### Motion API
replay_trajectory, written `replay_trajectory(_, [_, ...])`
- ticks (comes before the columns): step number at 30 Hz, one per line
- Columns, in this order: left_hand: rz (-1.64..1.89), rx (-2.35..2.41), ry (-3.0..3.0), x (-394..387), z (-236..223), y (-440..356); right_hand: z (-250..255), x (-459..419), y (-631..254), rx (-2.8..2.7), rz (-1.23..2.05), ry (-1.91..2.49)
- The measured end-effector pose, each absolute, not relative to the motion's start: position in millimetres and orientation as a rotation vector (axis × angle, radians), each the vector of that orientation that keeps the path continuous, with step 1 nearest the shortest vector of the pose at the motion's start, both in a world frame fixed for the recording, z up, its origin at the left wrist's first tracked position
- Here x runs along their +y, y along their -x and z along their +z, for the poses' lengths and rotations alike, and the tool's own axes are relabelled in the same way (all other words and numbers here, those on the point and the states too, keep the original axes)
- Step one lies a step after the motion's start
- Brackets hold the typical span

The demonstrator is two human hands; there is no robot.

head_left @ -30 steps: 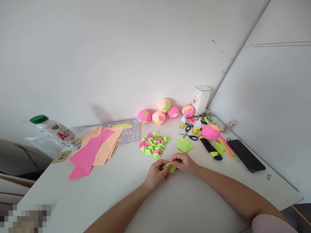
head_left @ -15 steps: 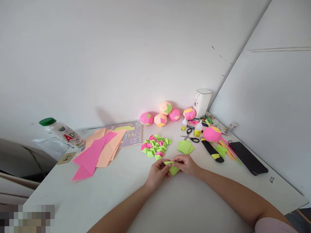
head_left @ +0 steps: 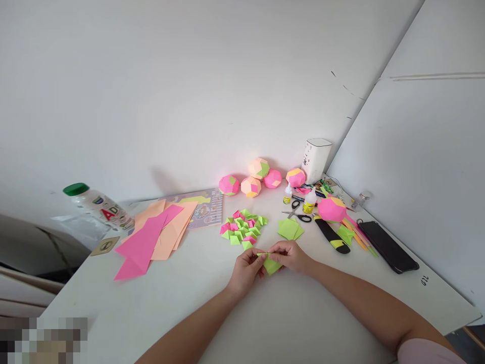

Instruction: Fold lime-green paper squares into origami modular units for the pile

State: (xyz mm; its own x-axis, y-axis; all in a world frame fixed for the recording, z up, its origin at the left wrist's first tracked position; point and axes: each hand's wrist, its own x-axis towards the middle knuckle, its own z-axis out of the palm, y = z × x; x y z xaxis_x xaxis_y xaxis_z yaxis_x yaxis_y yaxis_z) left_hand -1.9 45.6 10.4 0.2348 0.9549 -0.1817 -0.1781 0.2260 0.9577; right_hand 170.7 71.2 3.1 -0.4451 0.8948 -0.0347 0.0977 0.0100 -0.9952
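A small sheet of lime-green paper (head_left: 272,266) is held between my two hands, low over the table, its top edge partly folded. My left hand (head_left: 248,269) pinches its left side with thumb and fingers. On the right side, my right hand (head_left: 291,257) grips it the same way; both thumbs lie near the fold. Just beyond my hands sits a cluster of folded green and pink paper pieces (head_left: 242,230). A short stack of flat green paper squares (head_left: 290,230) lies behind my right hand. The fingers hide part of the held sheet's edges.
Scissors (head_left: 297,212), a glue bottle (head_left: 309,202), a utility knife (head_left: 331,235) and a black phone-like case (head_left: 387,246) lie to the right. Several paper balls (head_left: 250,187) line the wall. Pink paper sheets (head_left: 146,242) and a green-capped bottle (head_left: 99,206) stand left.
Both hands stay in place with the green paper between them. The fingers have shifted only slightly along its top edge.
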Motion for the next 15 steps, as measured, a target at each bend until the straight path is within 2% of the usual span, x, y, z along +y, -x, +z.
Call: replay_trajectory(15, [1.024, 1.019, -0.994, 44.9, 10.2, 1.1, 7.5, 70.6, -171.2, -1.664, 1.53, 1.038])
